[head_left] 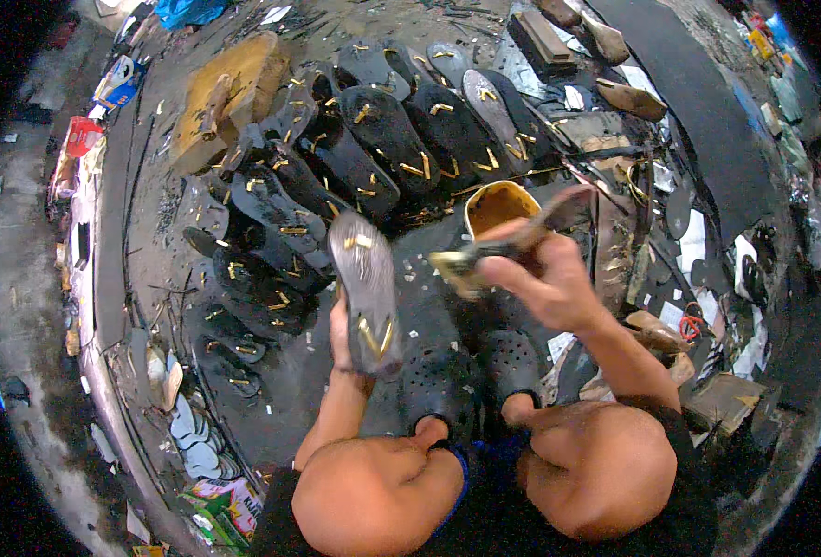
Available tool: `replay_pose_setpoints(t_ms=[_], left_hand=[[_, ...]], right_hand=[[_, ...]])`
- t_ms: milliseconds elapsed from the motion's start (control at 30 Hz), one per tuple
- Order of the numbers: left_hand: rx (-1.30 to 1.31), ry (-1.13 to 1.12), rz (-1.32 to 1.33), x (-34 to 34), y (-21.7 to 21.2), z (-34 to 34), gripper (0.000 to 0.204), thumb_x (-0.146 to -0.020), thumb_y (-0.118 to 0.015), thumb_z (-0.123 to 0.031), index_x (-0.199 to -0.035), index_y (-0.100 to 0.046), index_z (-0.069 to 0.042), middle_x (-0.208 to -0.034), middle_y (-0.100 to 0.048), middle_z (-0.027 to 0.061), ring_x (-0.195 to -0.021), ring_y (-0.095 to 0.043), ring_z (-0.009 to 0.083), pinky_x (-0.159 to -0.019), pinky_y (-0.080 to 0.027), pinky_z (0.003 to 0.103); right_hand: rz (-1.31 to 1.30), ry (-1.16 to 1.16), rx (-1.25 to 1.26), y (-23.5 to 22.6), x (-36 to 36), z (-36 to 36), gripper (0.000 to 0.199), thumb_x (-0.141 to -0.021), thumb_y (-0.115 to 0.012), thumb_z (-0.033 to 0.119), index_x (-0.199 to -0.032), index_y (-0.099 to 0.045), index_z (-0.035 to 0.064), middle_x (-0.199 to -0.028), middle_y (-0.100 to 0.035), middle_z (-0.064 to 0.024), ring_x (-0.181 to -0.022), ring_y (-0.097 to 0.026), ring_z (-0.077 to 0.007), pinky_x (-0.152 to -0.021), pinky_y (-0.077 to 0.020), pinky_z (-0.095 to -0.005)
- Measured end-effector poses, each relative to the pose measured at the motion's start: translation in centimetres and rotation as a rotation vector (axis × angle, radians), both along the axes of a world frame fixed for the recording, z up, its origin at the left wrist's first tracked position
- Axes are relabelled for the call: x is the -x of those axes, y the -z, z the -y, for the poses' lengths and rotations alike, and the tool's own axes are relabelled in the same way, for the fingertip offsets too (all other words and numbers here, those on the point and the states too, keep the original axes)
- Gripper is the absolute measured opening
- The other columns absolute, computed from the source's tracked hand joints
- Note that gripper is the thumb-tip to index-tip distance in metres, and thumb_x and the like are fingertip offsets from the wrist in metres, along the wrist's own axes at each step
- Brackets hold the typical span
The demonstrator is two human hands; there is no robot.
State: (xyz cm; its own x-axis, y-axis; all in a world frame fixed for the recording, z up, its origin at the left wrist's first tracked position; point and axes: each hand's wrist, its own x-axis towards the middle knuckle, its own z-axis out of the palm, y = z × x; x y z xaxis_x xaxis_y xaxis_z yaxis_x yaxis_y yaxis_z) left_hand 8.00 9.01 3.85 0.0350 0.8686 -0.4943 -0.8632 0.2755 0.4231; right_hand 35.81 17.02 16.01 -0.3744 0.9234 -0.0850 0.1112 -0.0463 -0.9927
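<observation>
My left hand (341, 336) grips a dark grey shoe sole (370, 288) by its left edge. The sole stands tilted with its face up, and pale yellow strips show near both ends. Part of the hand is hidden behind it. To the right, my right hand (551, 283) is closed round a brush (484, 252) with a dark handle. Its yellowish tip is smeared by motion and points left toward the sole, apart from it. Just beyond the brush stands an open yellowish pot (503, 206) with brown residue inside, partly covered by my hand and the brush.
Several dark soles with yellow strips (387, 139) lie in rows ahead and to the left. A wooden block (229, 93) sits at far left. Wooden shoe lasts (631, 98) lie at far right. My feet in black clogs (438, 381) are close below my hands.
</observation>
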Motion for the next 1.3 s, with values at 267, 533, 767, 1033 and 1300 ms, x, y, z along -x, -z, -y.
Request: replay_pose_setpoints(t_ms=[267, 533, 767, 1033, 1300], left_hand=[[-0.089, 0.035, -0.109, -2.2, -2.6, -3.6, 0.042, -0.103, -0.04, -0.037, -0.122, -0.061, -0.007, -0.105, -0.069, 0.0083, -0.089, -0.069, 0.0216, -0.079, -0.058, 0.038], [-0.168, -0.164, -0.664, 1.0, -0.3, -4.6, 0.049, -0.098, -0.044, -0.05, -0.112, -0.064, -0.007, -0.1, -0.068, 0.0109, -0.083, -0.066, 0.0255, -0.074, -0.057, 0.041], [-0.124, -0.071, -0.27, 1.6, -2.2, -4.4, 0.041, -0.101, -0.044, -0.043, -0.112, -0.064, -0.009, -0.107, -0.067, 0.0073, -0.091, -0.066, 0.0215, -0.077, -0.056, 0.037], [-0.078, 0.068, -0.399, -2.9, -6.6, -6.0, 0.034, -0.105, -0.041, -0.035, -0.114, -0.063, -0.009, -0.092, -0.068, 0.0039, -0.082, -0.066, 0.0149, -0.073, -0.056, 0.031], [-0.065, 0.038, -0.181, -2.4, -4.7, -4.4, 0.04, -0.105, -0.041, -0.037, -0.122, -0.061, -0.007, -0.103, -0.07, 0.009, -0.094, -0.069, 0.0205, -0.085, -0.058, 0.037]], right_hand=[[-0.018, -0.132, -0.667, 3.7, 7.7, -3.5, 0.029, -0.079, -0.075, 0.012, -0.108, -0.07, 0.0112, -0.098, -0.066, -0.011, -0.093, -0.062, -0.0309, -0.084, -0.0478, -0.0412], [-0.038, 0.057, -0.573, 1.5, 5.9, -0.6, 0.023, -0.083, -0.073, 0.014, -0.106, -0.069, 0.0126, -0.094, -0.068, -0.0109, -0.091, -0.065, -0.0336, -0.081, -0.0503, -0.0429], [-0.016, -0.299, -0.858, -0.7, 6.9, 2.2, 0.027, -0.077, -0.07, 0.018, -0.104, -0.066, 0.0155, -0.088, -0.063, -0.007, -0.091, -0.061, -0.0263, -0.076, -0.0452, -0.043], [0.012, -0.45, -1.03, 0.1, 7.1, 3.9, 0.025, -0.084, -0.062, 0.019, -0.11, -0.062, 0.0154, -0.087, -0.06, -0.0024, -0.082, -0.061, -0.0211, -0.075, -0.0496, -0.0363], [0.091, -0.321, -0.961, 1.5, 6.3, 1.6, 0.038, -0.078, -0.067, 0.021, -0.115, -0.063, 0.0171, -0.096, -0.061, -0.0022, -0.092, -0.062, -0.0233, -0.078, -0.0486, -0.039]])
